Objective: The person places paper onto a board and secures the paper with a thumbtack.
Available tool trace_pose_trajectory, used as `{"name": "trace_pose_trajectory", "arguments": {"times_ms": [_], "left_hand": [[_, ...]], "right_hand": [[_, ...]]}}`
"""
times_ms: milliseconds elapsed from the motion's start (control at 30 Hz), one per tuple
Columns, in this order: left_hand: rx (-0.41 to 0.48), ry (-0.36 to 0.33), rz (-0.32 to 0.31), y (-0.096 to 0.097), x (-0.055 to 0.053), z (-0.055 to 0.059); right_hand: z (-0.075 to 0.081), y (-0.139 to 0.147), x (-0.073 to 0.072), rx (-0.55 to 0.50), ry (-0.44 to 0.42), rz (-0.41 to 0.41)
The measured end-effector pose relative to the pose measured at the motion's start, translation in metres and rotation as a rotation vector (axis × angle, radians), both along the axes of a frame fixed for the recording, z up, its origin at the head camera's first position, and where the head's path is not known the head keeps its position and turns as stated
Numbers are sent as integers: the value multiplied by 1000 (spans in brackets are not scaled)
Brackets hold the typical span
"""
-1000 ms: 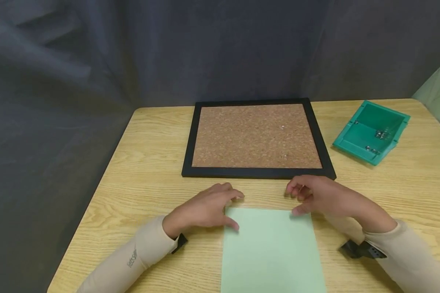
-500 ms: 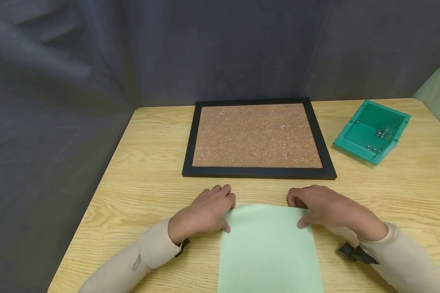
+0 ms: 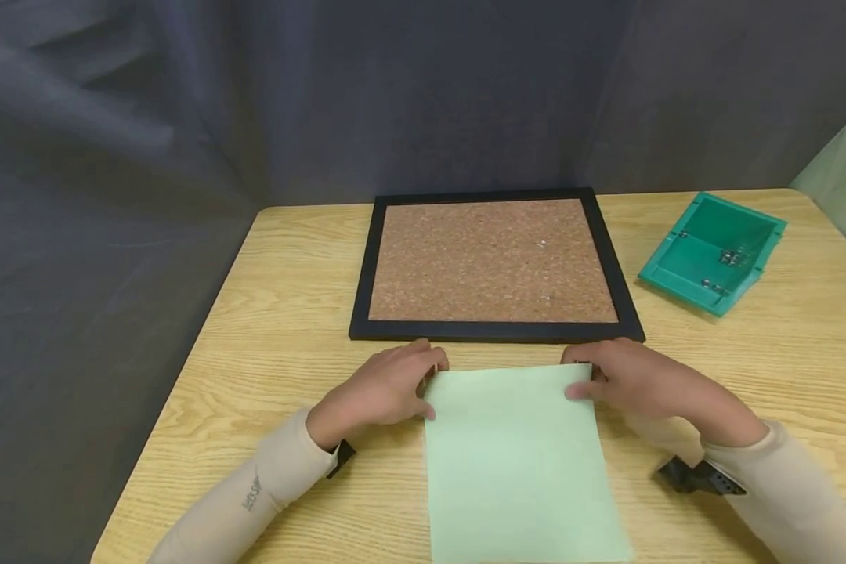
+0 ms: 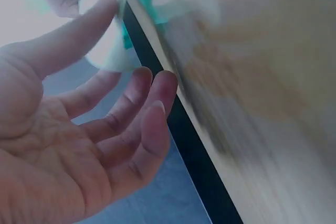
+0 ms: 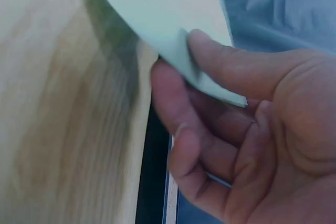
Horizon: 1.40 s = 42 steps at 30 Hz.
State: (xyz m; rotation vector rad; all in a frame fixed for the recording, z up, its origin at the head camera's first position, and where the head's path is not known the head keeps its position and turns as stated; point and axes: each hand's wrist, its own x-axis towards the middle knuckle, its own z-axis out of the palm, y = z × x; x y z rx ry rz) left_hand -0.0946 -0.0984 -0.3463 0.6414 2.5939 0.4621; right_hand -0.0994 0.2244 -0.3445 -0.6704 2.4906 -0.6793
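Observation:
A pale green sheet of paper [image 3: 515, 462] is raised at its far edge, just in front of the framed corkboard. My left hand [image 3: 384, 384] holds its far left corner, thumb on the near face and fingers around the back. At the far right corner, my right hand [image 3: 641, 384] pinches the sheet. The right wrist view shows the right thumb [image 5: 231, 66] on one face of the paper [image 5: 163, 9] and the index finger under it, the other fingers curled. In the left wrist view, the left thumb [image 4: 73, 38] overlaps the curved paper.
The corkboard [image 3: 493, 258] with a black frame lies beyond the hands; two small shiny bits show on its right side. A green open box [image 3: 698, 254] with small metallic pieces stands at the back right of the wooden table [image 3: 254, 337]. Dark cloth [image 3: 430, 94] hangs behind.
Both hands have closed on the paper's far corners. The sheet's far edge has risen and moved away toward the corkboard, which stays in place.

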Motion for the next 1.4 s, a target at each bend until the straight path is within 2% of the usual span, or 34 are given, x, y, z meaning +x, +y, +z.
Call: {"name": "trace_pose_trajectory", "arguments": {"times_ms": [200, 300, 367, 533, 600, 633, 767, 833, 1067, 1267, 1400], "left_hand": [[184, -6, 18, -7, -7, 4], [277, -21, 53, -10, -12, 5], [355, -55, 93, -12, -17, 4], [736, -378, 295, -17, -28, 3], [866, -497, 352, -18, -31, 3], [902, -532, 360, -18, -31, 3], [957, -642, 310, -17, -27, 2], [958, -660, 295, -14, -24, 1], [964, -630, 352, -7, -20, -7], [979, -639, 420, -6, -22, -11], [956, -592, 482, -9, -27, -7]], "right_hand": [[4, 8, -5, -152, -29, -32], [6, 10, -7, -178, -46, -82], [8, 11, -8, -163, -38, -127], [16, 18, -11, -179, -7, -206], [20, 21, -13, -197, 12, -226], [22, 21, -14, -199, 20, -237], [31, 22, -23, -190, 36, -265], [36, 22, -28, -176, 23, -284], [46, 18, -42, -176, -7, -334], [42, 14, -44, -219, -49, -392], [37, 12, -44, -248, -71, -354]]}}
